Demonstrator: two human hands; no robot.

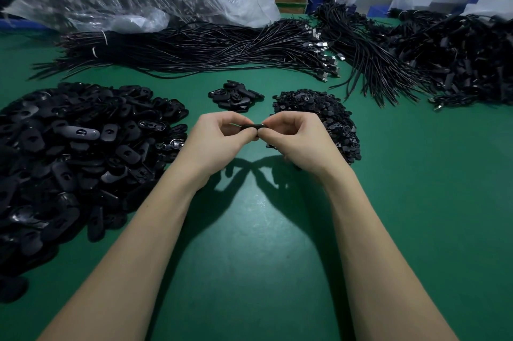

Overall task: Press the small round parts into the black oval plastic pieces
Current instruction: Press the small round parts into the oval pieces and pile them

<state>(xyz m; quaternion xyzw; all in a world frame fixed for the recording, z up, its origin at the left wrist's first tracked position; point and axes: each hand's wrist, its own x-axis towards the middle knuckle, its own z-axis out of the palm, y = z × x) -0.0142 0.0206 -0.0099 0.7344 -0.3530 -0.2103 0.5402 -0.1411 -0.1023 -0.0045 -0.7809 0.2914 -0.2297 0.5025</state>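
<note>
While both hands are pinching one black oval piece [252, 127] above the green table [249, 229], left grip [215, 136] and right grip [291, 135] curling around its ends, the hidden round part is risking seating crooked under uneven thumb pressure.

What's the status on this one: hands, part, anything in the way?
Left hand and right hand both pinch one black oval piece above the green table. Round part not visible. Nothing in the way.
</note>
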